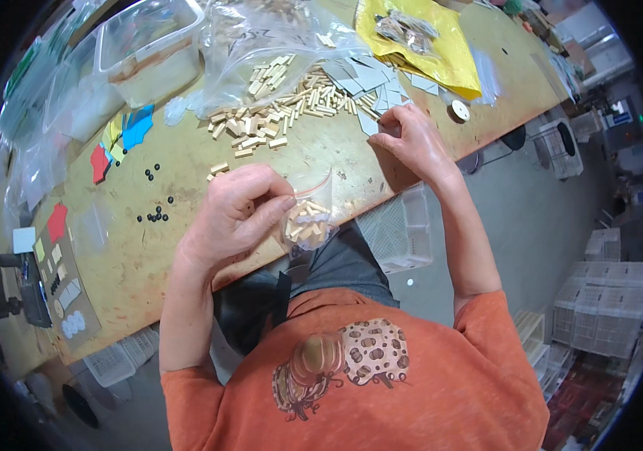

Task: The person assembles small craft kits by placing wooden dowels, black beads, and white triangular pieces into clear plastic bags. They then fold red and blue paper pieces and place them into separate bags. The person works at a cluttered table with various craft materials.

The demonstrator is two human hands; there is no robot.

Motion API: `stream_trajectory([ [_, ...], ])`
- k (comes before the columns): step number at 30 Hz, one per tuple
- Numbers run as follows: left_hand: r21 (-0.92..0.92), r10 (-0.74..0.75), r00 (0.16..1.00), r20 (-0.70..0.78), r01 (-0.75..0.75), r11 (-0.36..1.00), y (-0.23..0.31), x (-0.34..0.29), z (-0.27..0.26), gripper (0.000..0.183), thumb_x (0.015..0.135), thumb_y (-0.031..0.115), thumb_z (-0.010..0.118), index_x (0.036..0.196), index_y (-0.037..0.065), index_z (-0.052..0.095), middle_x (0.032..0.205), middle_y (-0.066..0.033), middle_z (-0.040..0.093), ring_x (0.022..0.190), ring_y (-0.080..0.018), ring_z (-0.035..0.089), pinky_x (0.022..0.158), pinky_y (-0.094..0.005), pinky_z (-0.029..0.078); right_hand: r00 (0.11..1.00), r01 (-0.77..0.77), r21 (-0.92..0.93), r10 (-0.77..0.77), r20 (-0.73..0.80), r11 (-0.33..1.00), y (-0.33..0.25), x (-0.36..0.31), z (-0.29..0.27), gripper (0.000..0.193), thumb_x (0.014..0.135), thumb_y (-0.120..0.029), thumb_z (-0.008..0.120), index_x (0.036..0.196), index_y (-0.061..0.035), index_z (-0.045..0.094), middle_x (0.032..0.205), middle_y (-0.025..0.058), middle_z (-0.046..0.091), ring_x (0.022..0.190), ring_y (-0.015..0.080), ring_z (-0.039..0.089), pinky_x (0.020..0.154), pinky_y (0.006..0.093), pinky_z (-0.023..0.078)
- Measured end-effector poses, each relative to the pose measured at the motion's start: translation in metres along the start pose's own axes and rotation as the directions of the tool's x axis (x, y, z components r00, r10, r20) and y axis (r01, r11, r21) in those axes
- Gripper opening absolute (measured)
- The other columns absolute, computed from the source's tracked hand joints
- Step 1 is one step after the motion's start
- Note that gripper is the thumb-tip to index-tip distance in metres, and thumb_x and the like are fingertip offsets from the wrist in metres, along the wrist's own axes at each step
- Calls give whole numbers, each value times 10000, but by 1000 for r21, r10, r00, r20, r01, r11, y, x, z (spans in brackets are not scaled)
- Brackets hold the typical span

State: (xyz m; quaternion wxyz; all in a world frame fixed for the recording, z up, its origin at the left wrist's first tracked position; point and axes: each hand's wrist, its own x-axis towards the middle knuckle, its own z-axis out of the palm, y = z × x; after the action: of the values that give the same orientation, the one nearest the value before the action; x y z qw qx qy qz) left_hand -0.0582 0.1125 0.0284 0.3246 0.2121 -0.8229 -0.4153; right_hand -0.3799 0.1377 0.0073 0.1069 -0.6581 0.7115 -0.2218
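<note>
My left hand point(235, 214) pinches the rim of a small clear zip bag point(312, 194) at the table's near edge. Inside the bag lie several small pale wooden pieces point(308, 224). To the right, my right hand point(414, 141) is closed over the table, thumb and fingertips together at a light grey card point(367, 123). More grey cards point(382, 81) lie loosely heaped just beyond it. Between and beyond my hands spreads a pile of small wooden blocks and sticks point(261, 124).
A large clear bag point(261, 37) and a clear plastic tub point(148, 68) stand at the back. A yellow bag point(419, 37) lies back right, near a round wooden disc point(458, 111). Black beads point(157, 217), coloured pieces point(137, 126) and a sample board point(73, 286) lie left.
</note>
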Motion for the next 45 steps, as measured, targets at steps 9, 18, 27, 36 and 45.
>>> stream_trajectory([
  [9, 36, 87, 993, -75, -84, 996, 1, -7, -1, 71, 814, 42, 723, 820, 22, 656, 694, -95, 584, 665, -269, 573, 627, -367, 436, 973, -125, 136, 95, 210, 983, -6, 22, 1, 263, 794, -146, 798, 953, -12, 638, 864, 56, 638, 785, 147, 598, 722, 302, 513],
  [18, 23, 131, 979, -159, -129, 991, 1, -9, -6, 75, 803, 29, 736, 828, 23, 666, 717, -82, 616, 673, -237, 583, 658, -347, 453, 928, -338, 593, 154, 339, 731, -4, 28, -10, 126, 865, -116, 765, 936, -41, 693, 800, -21, 653, 680, 44, 556, 556, 208, 424],
  [27, 75, 196, 959, -207, -184, 980, 2, -10, -3, 78, 794, 20, 748, 833, 27, 680, 706, -73, 597, 662, -218, 568, 620, -332, 441, 937, -346, 871, 72, 343, 348, -44, 15, -23, 106, 900, -104, 747, 986, -68, 698, 852, 19, 696, 611, 34, 469, 534, 182, 342],
  [36, 158, 285, 933, -222, -254, 954, 1, -8, -2, 90, 791, 51, 776, 816, 35, 691, 706, -84, 598, 660, -243, 577, 607, -359, 443, 958, -224, 925, -104, 266, 308, -100, -7, -12, 112, 915, -96, 723, 1018, -56, 705, 940, 29, 715, 751, 69, 596, 672, 205, 457],
  [45, 193, 257, 919, -297, -206, 959, -2, -9, -3, 109, 797, 30, 772, 878, 31, 701, 730, -85, 583, 656, -227, 565, 587, -349, 450, 962, -51, 864, -209, 178, 501, -111, -16, -4, 83, 916, -54, 725, 978, 2, 728, 1096, 49, 681, 971, 105, 637, 876, 263, 514],
])
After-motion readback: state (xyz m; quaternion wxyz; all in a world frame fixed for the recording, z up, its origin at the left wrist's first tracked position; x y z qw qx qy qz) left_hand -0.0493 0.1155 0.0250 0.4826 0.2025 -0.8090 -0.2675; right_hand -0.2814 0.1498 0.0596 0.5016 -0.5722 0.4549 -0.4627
